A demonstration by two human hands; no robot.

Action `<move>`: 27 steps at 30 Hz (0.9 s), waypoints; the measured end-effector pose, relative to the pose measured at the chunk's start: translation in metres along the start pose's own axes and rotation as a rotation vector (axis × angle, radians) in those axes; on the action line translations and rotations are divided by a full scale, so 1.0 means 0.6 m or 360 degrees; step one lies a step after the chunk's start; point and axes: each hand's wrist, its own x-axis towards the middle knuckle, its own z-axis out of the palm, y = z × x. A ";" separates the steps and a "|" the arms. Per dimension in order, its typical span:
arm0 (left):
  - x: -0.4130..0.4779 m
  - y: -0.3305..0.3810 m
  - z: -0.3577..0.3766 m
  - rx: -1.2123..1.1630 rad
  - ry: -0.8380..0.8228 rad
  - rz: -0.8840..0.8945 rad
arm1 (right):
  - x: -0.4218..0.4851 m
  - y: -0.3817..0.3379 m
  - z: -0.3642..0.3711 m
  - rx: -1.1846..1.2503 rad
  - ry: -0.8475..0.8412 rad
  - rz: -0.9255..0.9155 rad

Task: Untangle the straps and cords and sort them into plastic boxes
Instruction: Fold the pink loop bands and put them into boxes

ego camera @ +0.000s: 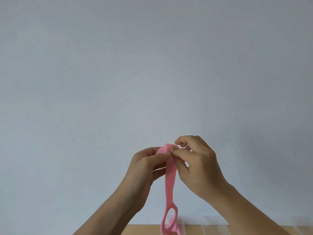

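Observation:
A pink strap (170, 180) hangs straight down in front of a plain wall, held up high. Its upper end is folded between my two hands. My left hand (145, 164) pinches the strap's top from the left with thumb and fingers. From the right, my right hand (197, 160) pinches the same folded top with its fingertips. The strap's lower part twists into a loop near the bottom edge of the view, above the clear plastic boxes (208, 224).
A wooden table (142, 230) shows only as a thin strip along the bottom edge. Clear plastic boxes stand on it at the lower right, partly hidden by my right forearm. A pale blue-grey wall fills the rest of the view.

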 end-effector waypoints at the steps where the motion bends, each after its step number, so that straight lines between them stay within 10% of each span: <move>1: 0.002 0.000 -0.004 -0.0011 0.0013 -0.0003 | -0.002 -0.002 0.000 0.0061 -0.0037 0.0018; 17: -0.011 0.000 -0.036 0.0126 0.0020 0.0063 | 0.036 -0.034 -0.025 0.0596 -0.0599 0.0603; 27: -0.034 -0.040 -0.033 -0.0374 0.0003 -0.0509 | 0.006 -0.051 -0.009 0.0237 -0.0255 0.0370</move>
